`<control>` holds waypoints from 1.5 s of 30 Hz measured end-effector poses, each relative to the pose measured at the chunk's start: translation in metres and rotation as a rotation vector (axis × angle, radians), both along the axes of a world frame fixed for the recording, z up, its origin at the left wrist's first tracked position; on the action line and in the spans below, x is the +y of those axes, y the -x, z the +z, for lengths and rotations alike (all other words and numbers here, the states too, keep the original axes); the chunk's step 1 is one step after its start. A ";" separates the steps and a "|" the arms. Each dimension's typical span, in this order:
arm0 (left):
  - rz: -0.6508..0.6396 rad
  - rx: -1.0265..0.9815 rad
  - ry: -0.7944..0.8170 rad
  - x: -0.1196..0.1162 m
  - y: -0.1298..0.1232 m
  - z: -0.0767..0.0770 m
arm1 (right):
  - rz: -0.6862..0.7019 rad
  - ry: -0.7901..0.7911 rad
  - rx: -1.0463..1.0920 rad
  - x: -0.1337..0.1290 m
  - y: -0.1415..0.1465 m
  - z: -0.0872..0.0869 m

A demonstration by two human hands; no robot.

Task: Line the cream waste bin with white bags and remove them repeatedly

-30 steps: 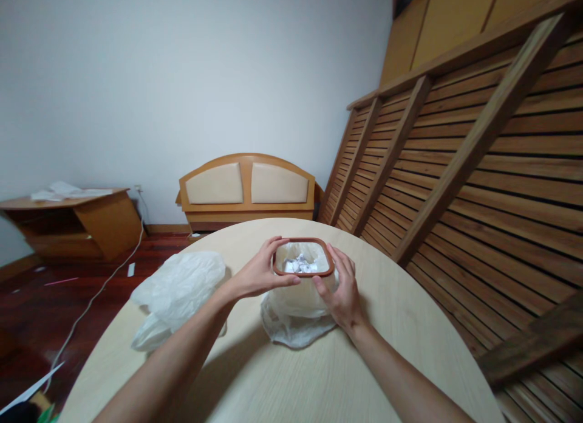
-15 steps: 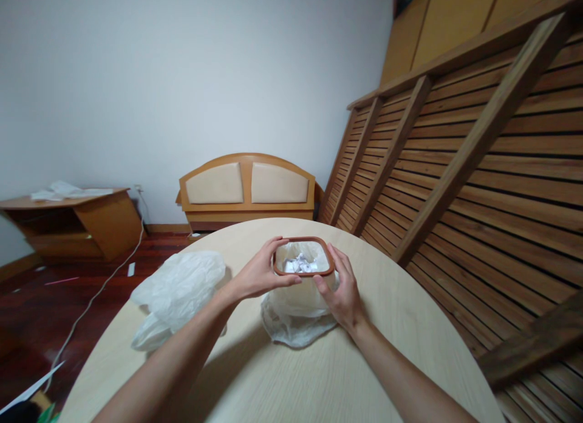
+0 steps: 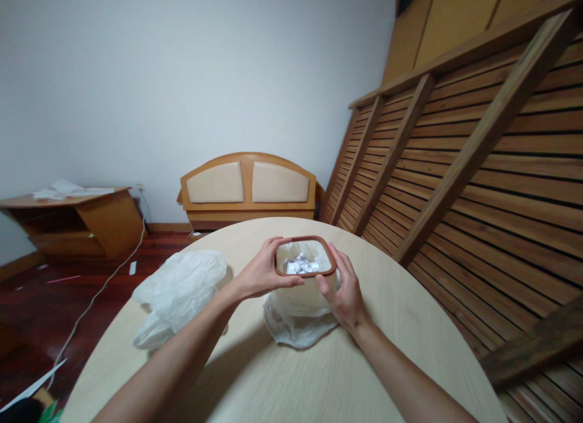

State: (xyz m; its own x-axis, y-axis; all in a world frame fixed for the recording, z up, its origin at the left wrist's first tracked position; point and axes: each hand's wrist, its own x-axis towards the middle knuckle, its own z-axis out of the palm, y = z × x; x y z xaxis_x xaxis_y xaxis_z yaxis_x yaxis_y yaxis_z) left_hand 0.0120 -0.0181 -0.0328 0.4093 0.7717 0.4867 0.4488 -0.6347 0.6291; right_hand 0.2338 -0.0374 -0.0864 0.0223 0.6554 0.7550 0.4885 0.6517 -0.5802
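Observation:
A small trash bin (image 3: 303, 295) stands on the table, with a brown rounded-rectangular rim (image 3: 306, 275) around its mouth. Crumpled white paper (image 3: 301, 263) lies inside it. A thin whitish plastic liner bag (image 3: 291, 332) hangs outside the rim and spreads in folds at the base. On the left side my left hand (image 3: 268, 266) grips the rim, thumb along the near edge and fingers at the far corner. My right hand (image 3: 345, 289) holds the right side of the rim, thumb at the near right corner. The bin's lower part is hidden by the bag.
A crumpled white plastic bag (image 3: 184, 289) lies on the round pale wooden table (image 3: 401, 350), partly behind my left forearm. Slatted wooden panels (image 3: 455, 210) lean along the right. Beyond the table are a headboard (image 3: 247, 186) and a low cabinet (image 3: 109, 228); a cable (image 3: 98, 295) crosses the floor.

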 end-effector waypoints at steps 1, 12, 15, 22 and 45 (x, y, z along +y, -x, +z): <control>0.006 0.000 0.003 0.000 0.000 0.000 | 0.005 0.000 -0.001 0.000 0.000 0.000; 0.033 -0.017 0.057 -0.002 -0.003 -0.003 | 0.028 0.000 0.019 0.002 0.000 -0.001; 0.026 -0.020 0.059 -0.002 -0.003 -0.004 | 0.033 0.015 0.024 0.002 -0.001 -0.002; 0.008 -0.025 0.062 -0.002 -0.002 -0.005 | 0.062 0.040 0.008 -0.001 -0.001 0.001; -0.214 0.017 0.074 -0.003 0.002 0.008 | 0.295 0.146 0.116 -0.001 -0.011 0.006</control>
